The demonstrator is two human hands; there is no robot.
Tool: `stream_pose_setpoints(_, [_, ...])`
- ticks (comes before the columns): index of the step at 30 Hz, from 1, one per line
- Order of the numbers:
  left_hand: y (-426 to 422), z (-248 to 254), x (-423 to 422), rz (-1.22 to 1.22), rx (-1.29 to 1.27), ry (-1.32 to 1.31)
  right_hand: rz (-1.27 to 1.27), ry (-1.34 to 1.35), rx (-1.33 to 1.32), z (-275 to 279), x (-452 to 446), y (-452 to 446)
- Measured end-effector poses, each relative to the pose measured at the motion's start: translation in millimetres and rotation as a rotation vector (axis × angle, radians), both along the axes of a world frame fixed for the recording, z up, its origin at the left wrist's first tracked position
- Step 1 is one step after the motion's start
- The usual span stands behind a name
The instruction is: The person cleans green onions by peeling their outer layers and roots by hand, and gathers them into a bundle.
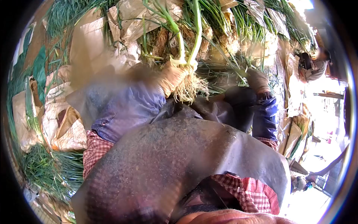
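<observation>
Near the top middle, my left hand [172,77], in a tan glove, is closed round the base of a green onion bunch [195,33]. Its thick pale stalks point up and its stringy roots [188,89] hang below the glove. My right hand [258,80], also gloved, is farther right, beside thin green leaves; its fingers are blurred, and whether it grips any of them is unclear. Blue sleeve covers [128,99] are on both forearms. A dark, dirty apron [179,149] spreads over my lap.
More onion bunches with roots [229,43] lie along the top, among brown paper sheets [91,41]. Green leaves [44,168] are heaped at the lower left. Another person [315,67] is at the far right. A smear blurs the upper left.
</observation>
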State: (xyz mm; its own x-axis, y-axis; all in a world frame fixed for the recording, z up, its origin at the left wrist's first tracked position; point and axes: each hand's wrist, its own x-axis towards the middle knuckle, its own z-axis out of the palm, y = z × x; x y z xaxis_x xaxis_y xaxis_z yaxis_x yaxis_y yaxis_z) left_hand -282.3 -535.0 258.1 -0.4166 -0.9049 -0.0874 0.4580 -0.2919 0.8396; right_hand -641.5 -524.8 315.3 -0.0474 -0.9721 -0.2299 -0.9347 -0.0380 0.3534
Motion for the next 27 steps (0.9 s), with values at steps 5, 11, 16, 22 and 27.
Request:
stream_pose_setpoints(5, [-1.0,-21.7,-7.7,-0.099,0.071,0.124,0.248,-0.624,-0.036,20.6,23.6,3.6])
stream_pose_setpoints(11, [6.4,0.6,-10.7,-0.357,0.177,0.339,-0.014,-1.829,0.416,-10.6,130.7,-26.5])
stream_pose_setpoints(16, [5.7,-10.2,-13.5,-0.281,0.221,0.339,-0.498,-2.491,0.464,-35.4,177.8,-39.0])
stream_pose_setpoints(22, [8.2,-0.2,-13.2,-0.248,0.347,0.444,-0.678,-2.613,0.483,-53.3,179.7,-34.7])
stream_pose_setpoints(27, [4.3,-15.5,-12.2,0.031,0.329,0.122,-0.239,-1.658,0.173,-96.4,170.3,-39.1])
